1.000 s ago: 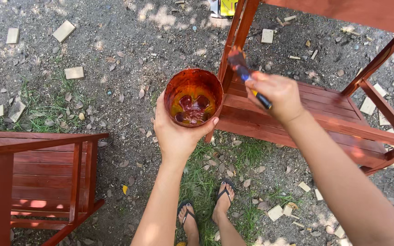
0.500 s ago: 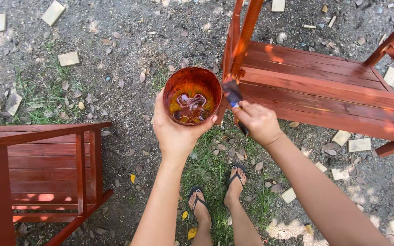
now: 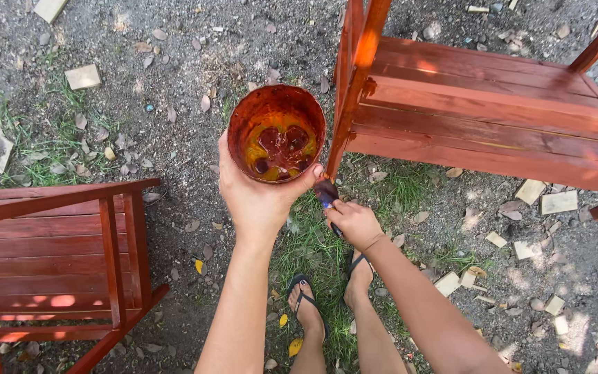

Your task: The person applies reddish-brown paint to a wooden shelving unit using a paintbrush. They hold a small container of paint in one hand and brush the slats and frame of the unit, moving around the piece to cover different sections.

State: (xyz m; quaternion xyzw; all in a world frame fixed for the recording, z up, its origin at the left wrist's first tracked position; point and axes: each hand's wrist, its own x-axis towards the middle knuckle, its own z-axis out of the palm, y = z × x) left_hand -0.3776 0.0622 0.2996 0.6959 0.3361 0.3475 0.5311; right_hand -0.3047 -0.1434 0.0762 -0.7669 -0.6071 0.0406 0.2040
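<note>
Left hand (image 3: 257,197) cupping stain bowl (image 3: 277,134); right hand (image 3: 356,223) seemingly gripping brush (image 3: 327,194)

Both arms are bare to beyond the elbow, no sleeves, watch or rings showing. The left hand (image 3: 257,197) and right hand (image 3: 356,223) are ungloved. Both feet wear dark thong sandals (image 3: 304,299) with thin straps.

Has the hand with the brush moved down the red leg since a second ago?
Yes. The right hand and brush have dropped along the upright leg, now near its foot.
</note>
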